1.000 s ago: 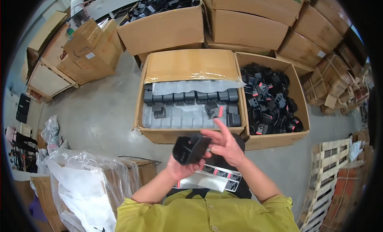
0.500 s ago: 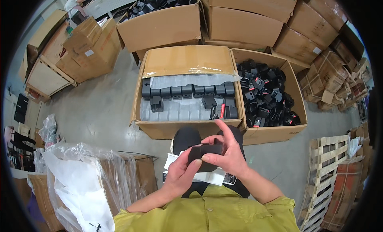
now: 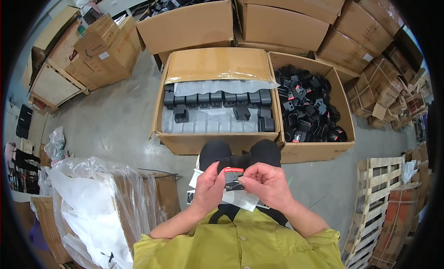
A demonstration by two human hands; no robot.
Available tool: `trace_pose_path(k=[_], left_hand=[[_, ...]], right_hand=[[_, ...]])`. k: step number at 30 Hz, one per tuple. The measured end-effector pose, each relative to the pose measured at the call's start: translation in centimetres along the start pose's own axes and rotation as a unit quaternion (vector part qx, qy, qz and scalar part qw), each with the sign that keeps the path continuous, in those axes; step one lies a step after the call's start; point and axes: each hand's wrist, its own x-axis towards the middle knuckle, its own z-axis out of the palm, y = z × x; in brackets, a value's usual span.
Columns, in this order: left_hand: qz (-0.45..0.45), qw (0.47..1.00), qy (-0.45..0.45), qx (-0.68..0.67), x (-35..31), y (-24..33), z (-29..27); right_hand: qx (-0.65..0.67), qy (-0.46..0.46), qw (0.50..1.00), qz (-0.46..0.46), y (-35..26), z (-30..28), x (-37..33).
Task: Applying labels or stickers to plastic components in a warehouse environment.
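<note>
Above my lap, a black plastic part (image 3: 234, 160) is held between both hands. My left hand (image 3: 209, 188) grips its left side, thumb turned inward. On the side facing me lies a small black label (image 3: 233, 177) with a red top band. My right hand (image 3: 267, 182) pinches at the right edge of this label, fingers curled in. Whether the label is stuck down or only laid on, I cannot tell. White sheets or cards (image 3: 245, 200) rest on my lap under the hands.
Ahead stands an open carton (image 3: 215, 143) with a row of black parts (image 3: 216, 99) and translucent trays (image 3: 208, 125). To its right, another carton (image 3: 319, 151) holds jumbled labelled black parts (image 3: 305, 107). A plastic-wrapped box (image 3: 138, 199) is at left, a wooden pallet (image 3: 377, 199) at right.
The red-banded label, earlier out beyond my right fingers over the carton, is now against the black part. My right index finger has curled in, and the part has turned toward me.
</note>
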Motion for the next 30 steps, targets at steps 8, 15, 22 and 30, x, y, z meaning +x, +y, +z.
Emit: trace_pose_path(k=[8, 15, 22, 30], left_hand=[[-0.034, 0.994, 0.006, 0.103, -0.1, -0.1, -0.4], [-0.027, 0.994, -0.004, 0.106, -0.2, -0.5, -0.4], [-0.023, 0.996, -0.009, 0.091, -0.3, -0.3, -0.3], [-0.027, 0.998, -0.004, 0.054, -0.7, -0.2, -0.2]], right_hand=[[-0.068, 0.081, 0.994, 0.001, -0.1, -0.8, 0.3], [-0.078, 0.083, 0.993, 0.03, -0.4, -0.7, 0.3], [-0.085, 0.091, 0.992, 0.016, -0.1, -0.5, 0.3], [-0.078, 0.091, 0.993, 0.025, 0.1, -0.3, 0.2]])
